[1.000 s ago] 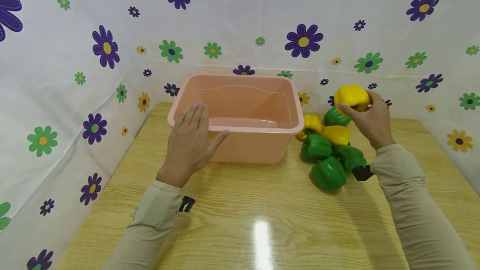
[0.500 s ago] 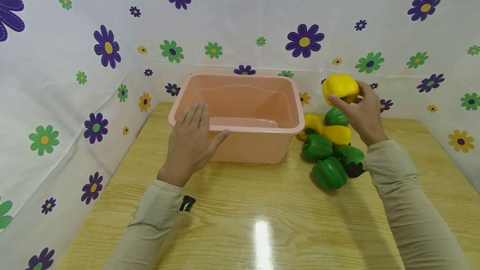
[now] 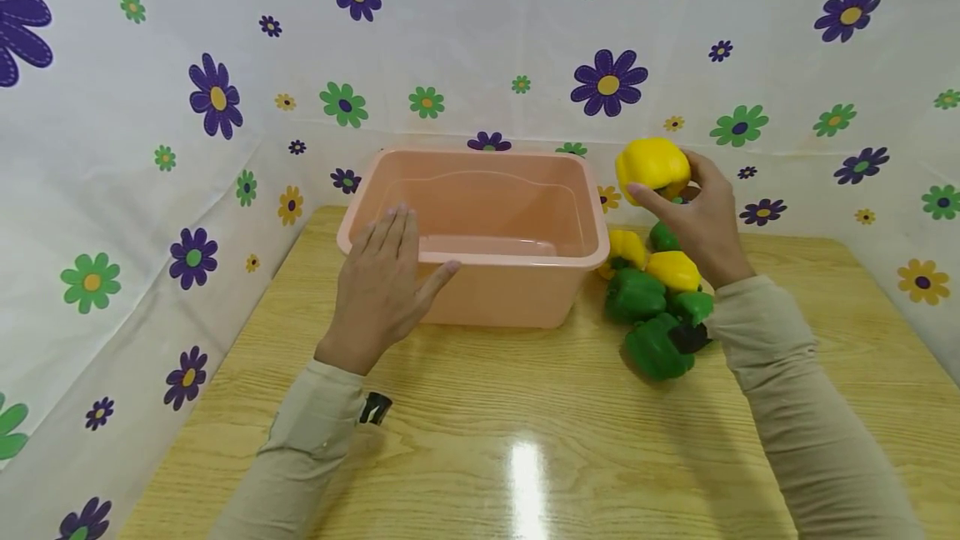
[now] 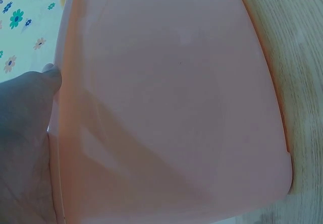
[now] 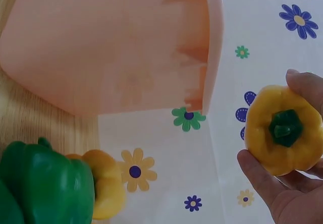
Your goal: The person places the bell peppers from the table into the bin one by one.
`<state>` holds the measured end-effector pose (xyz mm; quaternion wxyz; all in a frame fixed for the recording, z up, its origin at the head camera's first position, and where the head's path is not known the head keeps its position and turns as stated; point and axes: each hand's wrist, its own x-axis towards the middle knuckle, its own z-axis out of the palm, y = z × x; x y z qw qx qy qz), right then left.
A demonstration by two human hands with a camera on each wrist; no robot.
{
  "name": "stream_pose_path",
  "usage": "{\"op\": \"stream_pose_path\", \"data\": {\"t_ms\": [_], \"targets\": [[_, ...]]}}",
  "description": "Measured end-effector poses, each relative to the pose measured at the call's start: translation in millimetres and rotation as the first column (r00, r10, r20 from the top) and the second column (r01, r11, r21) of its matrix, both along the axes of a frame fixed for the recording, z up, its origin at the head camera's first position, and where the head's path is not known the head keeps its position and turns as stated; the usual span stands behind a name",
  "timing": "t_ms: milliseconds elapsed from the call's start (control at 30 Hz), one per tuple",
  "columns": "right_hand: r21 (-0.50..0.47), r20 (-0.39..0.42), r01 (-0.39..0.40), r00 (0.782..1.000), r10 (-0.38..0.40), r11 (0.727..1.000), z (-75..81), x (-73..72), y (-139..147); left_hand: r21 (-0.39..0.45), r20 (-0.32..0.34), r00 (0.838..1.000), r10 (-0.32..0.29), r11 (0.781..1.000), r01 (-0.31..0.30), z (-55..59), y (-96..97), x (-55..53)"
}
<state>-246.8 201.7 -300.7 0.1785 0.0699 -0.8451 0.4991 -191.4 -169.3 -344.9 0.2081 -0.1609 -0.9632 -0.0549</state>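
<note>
My right hand [image 3: 701, 219] grips a yellow bell pepper [image 3: 651, 167] between thumb and fingers, up in the air just right of a pink plastic tub [image 3: 495, 294]. In the right wrist view the held yellow bell pepper [image 5: 282, 130] shows its green stem, level with the tub's rim. My left hand [image 3: 378, 286] lies with straight fingers over the tub's front left rim, thumb out to the side. The left wrist view has that thumb [image 4: 30, 93] against the rim. Inside the tub, the visible part of the floor is bare.
Beneath the right hand, several peppers lie bunched on the wooden table [image 3: 465, 423], among them a green bell pepper [image 3: 633, 294] and a yellow bell pepper [image 3: 675, 270]. Behind stands a white cloth [image 3: 465, 40] with printed flowers.
My right hand has lifted the yellow bell pepper off the pile and carried it up and left toward the tub. The left hand and the tub have stayed put.
</note>
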Motion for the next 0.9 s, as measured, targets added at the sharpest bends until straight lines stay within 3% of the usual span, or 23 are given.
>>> {"op": "stream_pose_path", "data": {"t_ms": [500, 900], "targets": [[0.011, -0.021, -0.067, 0.998, 0.067, 0.998, -0.3, -0.9, -21.8, -0.003, 0.023, 1.000, 0.011, 1.000, -0.011, -2.0, 0.8, 2.1], [-0.028, -0.042, -0.120, 0.992, 0.118, 0.992, 1.2, 1.4, -36.3, 0.000, -0.001, 1.000, 0.004, 1.000, -0.004, -3.3, 1.0, 2.8]]}}
